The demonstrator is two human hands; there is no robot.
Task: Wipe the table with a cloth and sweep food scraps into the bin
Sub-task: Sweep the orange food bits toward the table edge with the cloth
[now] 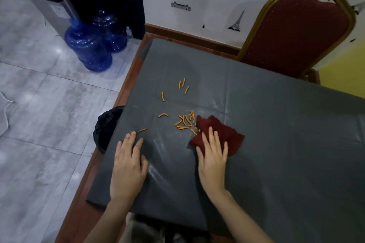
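Left hand (128,165) lay flat, open, near the tabletop's (286,144) left edge. Right hand (213,156) pressed flat on the red cloth (223,134), not clenched. Orange scraps (184,121) sat just left of the cloth; bin (107,124) waited below that left edge, so sweep leftward.

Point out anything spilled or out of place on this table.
Orange snack sticks lie scattered over the grey table cover, most bunched by the red cloth under the right hand, a few strays farther off.
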